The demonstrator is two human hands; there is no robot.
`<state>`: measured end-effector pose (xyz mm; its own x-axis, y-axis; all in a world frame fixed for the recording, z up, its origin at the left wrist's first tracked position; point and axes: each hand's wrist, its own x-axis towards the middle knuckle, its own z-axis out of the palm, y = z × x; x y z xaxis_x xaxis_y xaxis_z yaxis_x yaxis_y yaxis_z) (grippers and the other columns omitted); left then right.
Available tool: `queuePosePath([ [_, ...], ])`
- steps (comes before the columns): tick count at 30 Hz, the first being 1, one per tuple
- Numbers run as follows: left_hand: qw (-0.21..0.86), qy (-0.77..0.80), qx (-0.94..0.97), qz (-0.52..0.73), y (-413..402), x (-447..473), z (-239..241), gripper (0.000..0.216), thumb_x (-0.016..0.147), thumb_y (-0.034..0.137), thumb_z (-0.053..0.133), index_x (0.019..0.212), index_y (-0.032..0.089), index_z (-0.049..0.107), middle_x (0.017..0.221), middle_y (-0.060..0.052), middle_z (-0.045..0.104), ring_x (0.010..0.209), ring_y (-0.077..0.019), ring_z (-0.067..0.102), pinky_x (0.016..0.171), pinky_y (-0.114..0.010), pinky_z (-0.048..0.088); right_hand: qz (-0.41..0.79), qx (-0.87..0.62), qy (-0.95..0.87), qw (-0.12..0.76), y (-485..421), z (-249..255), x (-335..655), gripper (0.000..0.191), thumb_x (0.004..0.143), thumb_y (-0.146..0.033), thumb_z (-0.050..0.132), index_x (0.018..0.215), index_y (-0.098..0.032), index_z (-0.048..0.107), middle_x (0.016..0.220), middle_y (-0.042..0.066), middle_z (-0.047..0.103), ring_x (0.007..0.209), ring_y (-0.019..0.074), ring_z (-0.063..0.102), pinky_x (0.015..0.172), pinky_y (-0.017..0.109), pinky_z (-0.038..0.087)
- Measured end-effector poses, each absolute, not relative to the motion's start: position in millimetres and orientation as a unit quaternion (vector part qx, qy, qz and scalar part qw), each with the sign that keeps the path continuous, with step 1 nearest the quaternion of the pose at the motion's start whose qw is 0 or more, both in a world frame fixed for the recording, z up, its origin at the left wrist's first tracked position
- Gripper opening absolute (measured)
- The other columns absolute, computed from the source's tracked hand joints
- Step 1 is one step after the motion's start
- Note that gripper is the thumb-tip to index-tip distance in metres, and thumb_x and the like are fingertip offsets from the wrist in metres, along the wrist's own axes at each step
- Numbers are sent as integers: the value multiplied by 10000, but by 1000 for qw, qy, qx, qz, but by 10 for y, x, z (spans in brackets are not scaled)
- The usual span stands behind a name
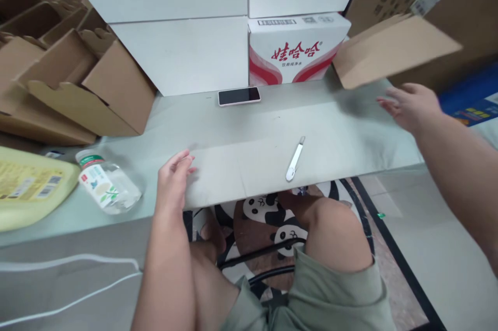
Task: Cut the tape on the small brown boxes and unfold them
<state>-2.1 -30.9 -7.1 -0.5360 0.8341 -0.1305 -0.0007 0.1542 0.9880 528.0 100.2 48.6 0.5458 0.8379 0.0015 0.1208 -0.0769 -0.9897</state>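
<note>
My left hand rests on the near left corner of a flat grey board that lies over my knees, fingers loosely curled, holding nothing. My right hand hovers open above the board's right end, fingers stretched toward a brown cardboard flap just beyond them, without touching it. A white utility knife lies on the board near its front edge, between my hands.
A phone lies face up at the board's far edge. Behind it stand white boxes and a red-and-white printed carton. Folded brown cartons are stacked at left. A plastic bottle and a yellow jug lie at near left.
</note>
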Motion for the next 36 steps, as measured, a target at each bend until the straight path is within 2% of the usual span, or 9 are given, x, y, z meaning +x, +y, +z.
queuePosePath([
  [4,368,666,313,568,-278,-11,-56,395,661,448,797,962,196,753,1137,-104,719,1096,-271,676,766,-334,587,404,-665,-485,399,834,262,4684,218,757,-284,757,929,-230,634,800,45,699,666,188,669,679,398,563],
  [9,374,659,320,569,-275,-15,-48,398,673,458,784,971,196,753,1161,-125,717,1105,-294,676,826,-388,583,359,-595,-712,100,171,86,3796,356,900,-431,574,1198,-246,635,683,15,706,620,213,653,647,362,492],
  [11,378,654,325,570,-303,-23,-47,416,676,467,777,991,196,749,1173,-133,715,1109,-301,674,849,-408,575,303,-566,-766,32,18,73,3582,333,929,-445,517,1170,-267,662,756,41,742,704,245,673,648,353,452],
  [14,380,644,330,576,-382,-62,-41,439,697,473,756,1029,186,741,1189,-144,712,1130,-306,669,883,-427,564,221,-570,-791,-18,-79,78,3422,272,929,-441,488,933,-255,686,769,65,739,729,262,664,618,337,392],
  [19,387,626,322,595,-537,-227,-40,458,722,480,735,1069,181,740,1189,-139,718,1108,-297,675,917,-441,556,250,-580,-773,65,-46,116,3216,152,847,-412,550,875,-265,519,694,20,690,642,233,644,628,334,421],
  [23,396,605,313,616,-624,-373,-17,474,738,470,737,1110,176,734,1166,-135,734,1120,-295,681,961,-460,547,433,-537,-694,205,113,151,2703,403,737,-416,642,964,-273,340,852,31,736,751,225,682,700,351,482],
  [28,404,586,313,628,-696,-490,49,436,777,447,717,1121,180,728,1257,-143,715,1190,-295,661,1036,-471,518,494,-440,-707,251,435,279,1621,262,644,-303,638,786,-251,423,735,-5,588,724,176,569,710,344,449],
  [32,402,585,320,627,-722,-569,72,396,820,413,683,1139,183,726,1289,-143,701,1194,-298,656,1055,-478,504,490,-414,-727,246,671,467,706,266,760,-327,619,666,-244,384,611,-36,379,594,137,394,634,329,407],
  [36,403,584,319,628,-738,-625,82,368,825,378,670,1126,172,718,1275,-145,702,1173,-293,659,1036,-469,506,420,-362,-772,312,892,658,-59,238,950,-448,458,844,-237,480,734,1,493,694,165,503,748,364,496],
])
